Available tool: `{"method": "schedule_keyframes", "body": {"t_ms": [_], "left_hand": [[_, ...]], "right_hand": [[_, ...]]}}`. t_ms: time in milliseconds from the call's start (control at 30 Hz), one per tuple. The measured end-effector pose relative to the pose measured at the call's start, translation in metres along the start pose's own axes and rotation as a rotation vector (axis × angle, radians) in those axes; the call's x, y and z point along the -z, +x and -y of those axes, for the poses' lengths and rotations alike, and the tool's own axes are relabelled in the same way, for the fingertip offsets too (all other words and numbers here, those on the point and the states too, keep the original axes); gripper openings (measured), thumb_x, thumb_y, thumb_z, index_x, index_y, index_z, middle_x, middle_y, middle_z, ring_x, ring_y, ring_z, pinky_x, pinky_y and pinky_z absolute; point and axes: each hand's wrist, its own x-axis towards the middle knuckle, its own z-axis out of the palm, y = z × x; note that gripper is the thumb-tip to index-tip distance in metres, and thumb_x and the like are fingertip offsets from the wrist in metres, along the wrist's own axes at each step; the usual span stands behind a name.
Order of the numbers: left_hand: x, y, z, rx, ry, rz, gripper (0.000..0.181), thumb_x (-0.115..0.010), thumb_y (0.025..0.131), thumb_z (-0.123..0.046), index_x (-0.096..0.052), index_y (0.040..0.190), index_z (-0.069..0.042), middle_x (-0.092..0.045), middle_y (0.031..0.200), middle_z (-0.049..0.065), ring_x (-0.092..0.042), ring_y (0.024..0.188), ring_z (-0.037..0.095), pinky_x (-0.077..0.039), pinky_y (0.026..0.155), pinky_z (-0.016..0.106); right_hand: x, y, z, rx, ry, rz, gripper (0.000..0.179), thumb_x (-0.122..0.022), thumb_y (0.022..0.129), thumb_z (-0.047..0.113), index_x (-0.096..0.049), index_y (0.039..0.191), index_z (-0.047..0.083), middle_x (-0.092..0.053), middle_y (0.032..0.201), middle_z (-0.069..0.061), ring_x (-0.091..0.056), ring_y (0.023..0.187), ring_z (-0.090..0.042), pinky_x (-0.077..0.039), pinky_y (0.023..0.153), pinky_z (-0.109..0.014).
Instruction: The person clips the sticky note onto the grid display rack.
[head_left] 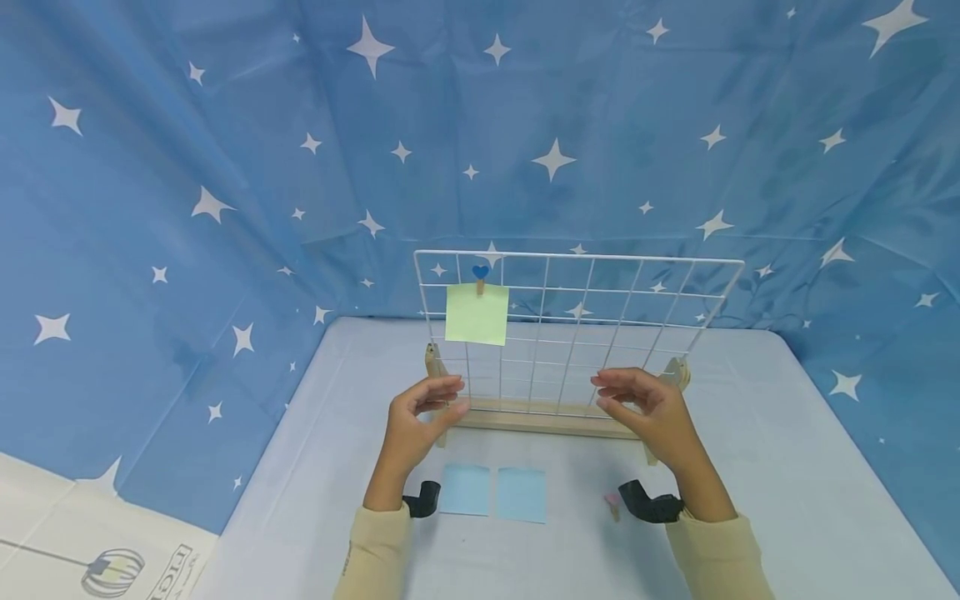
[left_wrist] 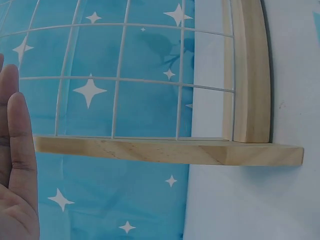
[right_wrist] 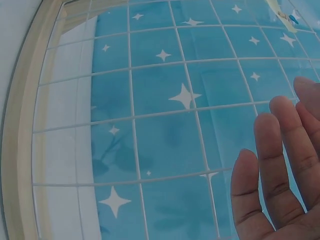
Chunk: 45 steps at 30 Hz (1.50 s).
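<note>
In the head view, a white wire grid (head_left: 543,288) on a wooden base (head_left: 540,422) is seen at the centre of the frame, standing on a white table (head_left: 300,500). A green note (head_left: 477,317) is clipped near the grid's upper left by a clothespin (head_left: 480,287) topped with a blue heart. The left hand (head_left: 415,421) is held before the grid's lower left, the right hand (head_left: 654,412) before its lower right. The hands are set well apart, fingers loosely bent; whether the grid is touched cannot be told. Two blue notes (head_left: 521,494) are laid side by side at the lower centre, and a small pink clip (head_left: 613,506) is seen right of them. The background is filled by a blue curtain (head_left: 600,167) with white stars.

In the left wrist view, the fingers are shown nearly straight at the left edge, with the wooden base across the middle and right.

In the right wrist view, relaxed, slightly spread fingers are seen at the lower right. Most of the frame is crossed by the grid, and the green note is partly shown at the upper right.
</note>
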Motion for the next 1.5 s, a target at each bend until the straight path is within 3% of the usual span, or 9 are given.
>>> {"method": "schedule_keyframes", "body": {"t_ms": [133,367,467,733,1000,1200,1500], "left_hand": [[0.000,-0.003,0.003,0.010,0.000,0.000,0.037,-0.081,0.094,-0.005,-0.074,0.130,0.000,-0.078,0.124,0.013,-0.073,0.111,0.025,-0.057,0.096,0.031],[-0.001,-0.007,0.010,0.042,0.000,-0.013,0.035,-0.080,0.094,-0.004,-0.074,0.128,0.002,-0.078,0.123,0.016,-0.071,0.110,0.009,-0.057,0.096,0.031],[-0.001,-0.010,0.012,0.059,0.001,-0.014,0.035,-0.080,0.095,-0.005,-0.074,0.128,0.002,-0.077,0.124,0.017,-0.071,0.111,0.013,-0.057,0.097,0.032],[-0.001,-0.015,0.018,0.087,0.002,-0.016,0.037,-0.080,0.094,-0.004,-0.073,0.130,0.003,-0.078,0.124,0.014,-0.071,0.115,0.040,-0.058,0.096,0.035],[-0.001,-0.023,0.027,0.117,-0.030,-0.021,0.038,-0.079,0.095,-0.002,-0.071,0.131,0.006,-0.075,0.126,0.021,-0.071,0.113,0.036,-0.056,0.095,0.026],[-0.004,-0.027,0.032,0.140,-0.039,-0.029,0.037,-0.079,0.095,-0.003,-0.072,0.130,0.004,-0.076,0.125,0.018,-0.072,0.111,0.024,-0.056,0.094,0.026],[-0.005,-0.036,0.039,0.211,-0.048,-0.041,0.038,-0.080,0.094,-0.003,-0.072,0.130,0.005,-0.077,0.125,0.017,-0.072,0.113,0.030,-0.057,0.094,0.026]], "right_hand": [[0.001,-0.003,-0.002,-0.004,0.005,-0.003,0.029,-0.074,0.089,-0.021,-0.070,0.116,-0.015,-0.078,0.114,0.008,-0.072,0.099,-0.005,-0.057,0.088,-0.014],[0.005,-0.010,-0.009,-0.063,-0.022,0.000,0.026,-0.075,0.091,-0.016,-0.071,0.117,-0.014,-0.078,0.113,0.012,-0.071,0.098,-0.003,-0.058,0.085,-0.014],[0.005,-0.013,-0.012,-0.077,-0.047,-0.003,0.027,-0.075,0.090,-0.018,-0.071,0.117,-0.013,-0.077,0.113,0.015,-0.071,0.098,-0.002,-0.058,0.085,-0.014],[0.005,-0.022,-0.014,-0.112,-0.072,-0.017,0.028,-0.074,0.090,-0.019,-0.072,0.117,-0.011,-0.077,0.112,0.016,-0.070,0.097,-0.001,-0.057,0.085,-0.013],[0.004,-0.032,-0.017,-0.147,-0.072,-0.017,0.024,-0.076,0.093,-0.012,-0.072,0.117,-0.011,-0.077,0.112,0.014,-0.071,0.098,-0.004,-0.057,0.087,-0.013],[0.004,-0.039,-0.022,-0.149,-0.031,-0.013,0.023,-0.077,0.096,-0.008,-0.071,0.117,-0.013,-0.079,0.113,0.008,-0.073,0.099,-0.013,-0.058,0.087,-0.014],[0.001,-0.049,-0.027,-0.190,-0.042,-0.020,0.022,-0.075,0.094,-0.013,-0.072,0.116,-0.012,-0.077,0.113,0.015,-0.071,0.099,-0.006,-0.057,0.086,-0.014]]}}
